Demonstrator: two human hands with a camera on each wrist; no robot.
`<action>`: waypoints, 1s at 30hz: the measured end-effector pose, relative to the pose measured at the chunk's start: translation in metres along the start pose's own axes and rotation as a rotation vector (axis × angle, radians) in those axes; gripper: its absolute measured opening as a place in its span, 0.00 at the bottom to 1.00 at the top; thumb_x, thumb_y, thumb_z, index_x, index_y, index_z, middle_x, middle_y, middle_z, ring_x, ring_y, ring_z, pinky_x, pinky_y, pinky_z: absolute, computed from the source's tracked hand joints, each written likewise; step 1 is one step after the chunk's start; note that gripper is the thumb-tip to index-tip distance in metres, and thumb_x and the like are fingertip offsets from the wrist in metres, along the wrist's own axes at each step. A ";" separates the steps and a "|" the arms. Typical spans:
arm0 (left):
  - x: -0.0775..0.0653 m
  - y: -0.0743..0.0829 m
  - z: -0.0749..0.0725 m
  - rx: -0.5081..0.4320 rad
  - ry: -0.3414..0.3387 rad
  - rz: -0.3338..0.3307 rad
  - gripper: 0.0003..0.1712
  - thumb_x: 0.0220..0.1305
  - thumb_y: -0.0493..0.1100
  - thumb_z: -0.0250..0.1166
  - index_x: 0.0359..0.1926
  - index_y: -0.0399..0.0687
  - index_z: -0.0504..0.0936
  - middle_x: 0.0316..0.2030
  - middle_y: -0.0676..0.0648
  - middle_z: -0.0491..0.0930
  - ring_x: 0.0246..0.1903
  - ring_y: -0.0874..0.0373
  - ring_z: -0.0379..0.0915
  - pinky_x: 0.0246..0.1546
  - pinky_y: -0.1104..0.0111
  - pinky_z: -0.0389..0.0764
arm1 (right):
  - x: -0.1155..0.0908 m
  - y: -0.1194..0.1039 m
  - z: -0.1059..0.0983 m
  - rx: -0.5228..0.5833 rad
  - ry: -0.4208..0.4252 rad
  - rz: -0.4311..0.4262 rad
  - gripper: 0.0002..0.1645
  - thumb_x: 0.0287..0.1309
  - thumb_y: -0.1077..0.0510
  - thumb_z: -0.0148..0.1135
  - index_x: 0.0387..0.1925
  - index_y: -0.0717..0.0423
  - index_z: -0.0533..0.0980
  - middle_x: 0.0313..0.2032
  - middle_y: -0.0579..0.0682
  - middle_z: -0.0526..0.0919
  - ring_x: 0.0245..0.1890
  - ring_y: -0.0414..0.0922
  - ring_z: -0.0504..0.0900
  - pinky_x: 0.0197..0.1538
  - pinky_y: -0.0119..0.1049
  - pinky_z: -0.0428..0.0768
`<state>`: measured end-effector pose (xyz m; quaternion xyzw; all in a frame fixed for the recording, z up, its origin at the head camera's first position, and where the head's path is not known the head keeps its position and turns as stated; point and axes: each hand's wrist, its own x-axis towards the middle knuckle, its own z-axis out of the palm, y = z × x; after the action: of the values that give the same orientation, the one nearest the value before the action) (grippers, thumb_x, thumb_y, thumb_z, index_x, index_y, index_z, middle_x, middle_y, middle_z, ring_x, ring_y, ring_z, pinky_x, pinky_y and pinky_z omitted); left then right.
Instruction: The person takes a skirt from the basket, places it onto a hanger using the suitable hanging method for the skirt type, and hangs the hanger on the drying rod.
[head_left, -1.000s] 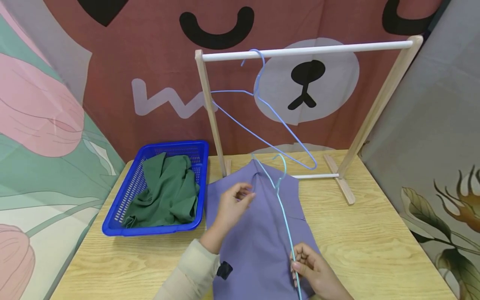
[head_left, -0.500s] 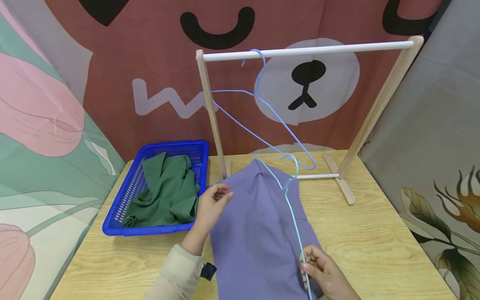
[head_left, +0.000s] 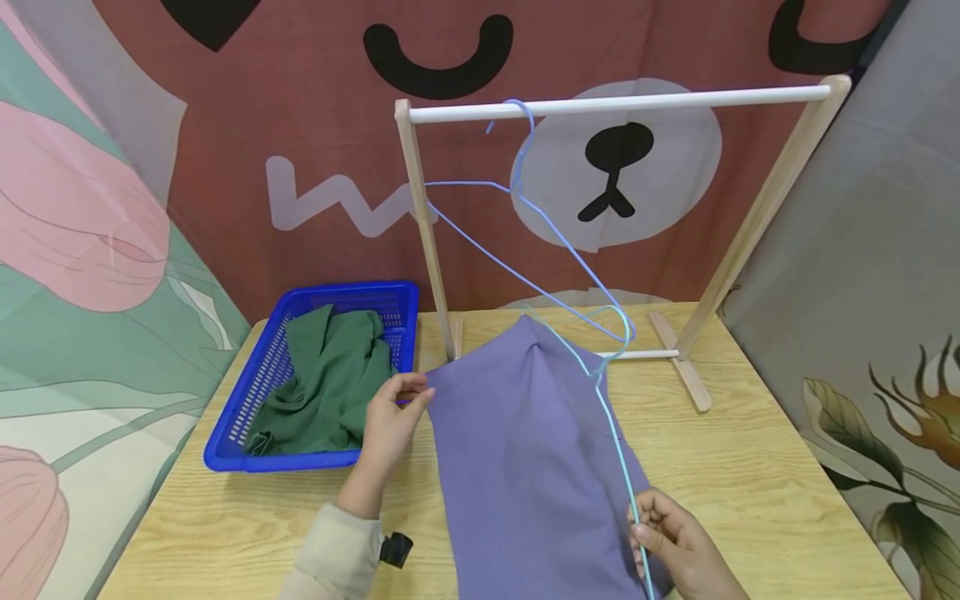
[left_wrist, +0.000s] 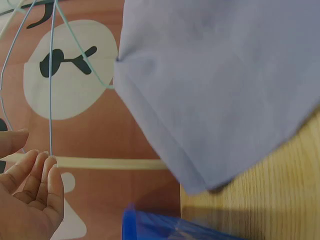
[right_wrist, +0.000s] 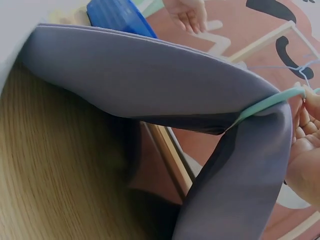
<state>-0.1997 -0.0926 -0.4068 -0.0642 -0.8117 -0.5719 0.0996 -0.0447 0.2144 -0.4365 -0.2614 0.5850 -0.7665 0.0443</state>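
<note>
My right hand (head_left: 678,537) grips the lower arm of a mint-green clothes hanger (head_left: 617,433), its hook pointing up and right. A purple garment (head_left: 517,467) hangs on this hanger, the far hanger end poking up its top into a peak. In the right wrist view, the hanger (right_wrist: 265,104) passes over the folded cloth to the fingers. My left hand (head_left: 386,429) is by the garment's upper left corner, fingertips right at its edge in the head view. The left wrist view shows that hand (left_wrist: 35,197) with bent, loose fingers, thumb apart and nothing between them.
At the left on the wooden table (head_left: 750,500) stands a blue basket (head_left: 281,461) with a green garment (head_left: 330,383) in it. Behind stands a wooden rack with a white rail (head_left: 645,102). An empty periwinkle hanger (head_left: 562,236) hangs from the rail.
My left hand has moved left off the garment's middle to its left edge, beside the basket. My right hand, hanger and garment have shifted right, the hanger's hook most of all.
</note>
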 end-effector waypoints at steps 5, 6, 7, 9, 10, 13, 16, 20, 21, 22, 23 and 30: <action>0.002 0.000 -0.005 0.019 0.023 -0.002 0.11 0.51 0.36 0.62 0.37 0.37 0.76 0.34 0.44 0.75 0.34 0.56 0.70 0.34 0.68 0.71 | -0.003 -0.005 -0.005 -0.004 0.016 -0.002 0.06 0.56 0.79 0.31 0.33 0.75 0.57 0.25 0.55 0.64 0.28 0.36 0.72 0.22 0.37 0.72; 0.003 0.000 -0.006 0.019 0.025 -0.005 0.11 0.51 0.36 0.62 0.37 0.37 0.76 0.34 0.44 0.75 0.34 0.56 0.70 0.34 0.68 0.71 | -0.004 -0.006 -0.005 -0.015 0.021 -0.003 0.06 0.56 0.79 0.31 0.33 0.75 0.57 0.25 0.55 0.64 0.27 0.36 0.72 0.21 0.38 0.72; 0.003 0.000 -0.007 0.021 0.028 -0.005 0.11 0.51 0.36 0.62 0.37 0.36 0.76 0.35 0.44 0.75 0.34 0.56 0.70 0.34 0.68 0.72 | -0.005 -0.007 -0.006 -0.028 0.025 -0.003 0.05 0.56 0.78 0.31 0.33 0.75 0.57 0.25 0.55 0.64 0.27 0.37 0.72 0.21 0.38 0.71; 0.005 0.000 -0.008 0.027 0.027 -0.004 0.11 0.51 0.35 0.62 0.37 0.36 0.76 0.35 0.44 0.75 0.35 0.55 0.70 0.34 0.68 0.72 | -0.006 -0.008 -0.007 -0.045 0.032 -0.001 0.05 0.56 0.78 0.32 0.33 0.75 0.57 0.25 0.54 0.65 0.27 0.38 0.72 0.21 0.39 0.70; 0.005 0.000 -0.009 0.027 0.026 -0.005 0.11 0.51 0.35 0.62 0.38 0.36 0.75 0.35 0.44 0.74 0.35 0.55 0.70 0.35 0.68 0.72 | -0.006 -0.008 -0.007 -0.054 0.034 -0.005 0.05 0.56 0.78 0.31 0.33 0.75 0.57 0.25 0.54 0.64 0.27 0.38 0.71 0.21 0.39 0.70; 0.008 -0.002 -0.012 0.034 0.014 -0.019 0.13 0.52 0.36 0.62 0.39 0.36 0.75 0.37 0.43 0.73 0.38 0.52 0.70 0.37 0.66 0.72 | -0.008 -0.010 -0.009 -0.062 0.037 -0.009 0.06 0.57 0.78 0.31 0.34 0.74 0.57 0.25 0.54 0.64 0.27 0.39 0.71 0.21 0.40 0.69; 0.009 -0.003 -0.015 0.045 -0.005 -0.046 0.16 0.52 0.38 0.62 0.41 0.35 0.73 0.39 0.42 0.72 0.40 0.51 0.68 0.40 0.64 0.71 | -0.009 -0.011 -0.011 -0.060 0.037 -0.016 0.08 0.57 0.78 0.30 0.35 0.72 0.59 0.25 0.53 0.65 0.27 0.39 0.71 0.22 0.40 0.68; 0.010 -0.005 -0.018 0.085 -0.041 -0.076 0.20 0.52 0.40 0.62 0.45 0.34 0.71 0.42 0.40 0.70 0.43 0.50 0.66 0.43 0.62 0.70 | -0.012 -0.013 -0.014 -0.065 0.046 -0.024 0.10 0.57 0.78 0.30 0.35 0.71 0.59 0.25 0.52 0.66 0.26 0.41 0.70 0.21 0.41 0.68; 0.010 -0.006 -0.018 0.097 -0.054 -0.082 0.20 0.52 0.40 0.62 0.45 0.34 0.71 0.42 0.40 0.70 0.44 0.50 0.65 0.43 0.62 0.70 | -0.012 -0.013 -0.015 -0.068 0.048 -0.027 0.09 0.57 0.78 0.30 0.34 0.71 0.59 0.25 0.53 0.65 0.25 0.41 0.70 0.20 0.41 0.68; 0.010 -0.007 -0.019 0.105 -0.065 -0.085 0.21 0.52 0.40 0.62 0.46 0.33 0.70 0.43 0.39 0.69 0.45 0.49 0.65 0.44 0.61 0.69 | -0.013 -0.014 -0.015 -0.077 0.054 -0.026 0.09 0.56 0.79 0.30 0.34 0.71 0.59 0.25 0.53 0.65 0.25 0.42 0.70 0.20 0.41 0.67; 0.009 -0.009 -0.020 0.116 -0.074 -0.091 0.22 0.52 0.40 0.62 0.47 0.33 0.70 0.44 0.38 0.69 0.45 0.49 0.64 0.45 0.60 0.69 | -0.014 -0.015 -0.016 -0.085 0.061 -0.024 0.09 0.56 0.78 0.30 0.34 0.71 0.59 0.24 0.53 0.66 0.24 0.43 0.69 0.20 0.42 0.67; 0.008 -0.013 -0.027 0.190 -0.104 -0.126 0.26 0.53 0.45 0.61 0.51 0.37 0.67 0.48 0.39 0.65 0.49 0.49 0.59 0.48 0.57 0.65 | -0.018 -0.017 -0.021 -0.083 0.096 -0.035 0.11 0.56 0.79 0.30 0.35 0.69 0.61 0.25 0.51 0.68 0.24 0.41 0.70 0.18 0.43 0.64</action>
<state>-0.2082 -0.1226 -0.4083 -0.0331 -0.8686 -0.4936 0.0269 -0.0346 0.2445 -0.4308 -0.2361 0.6131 -0.7538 -0.0084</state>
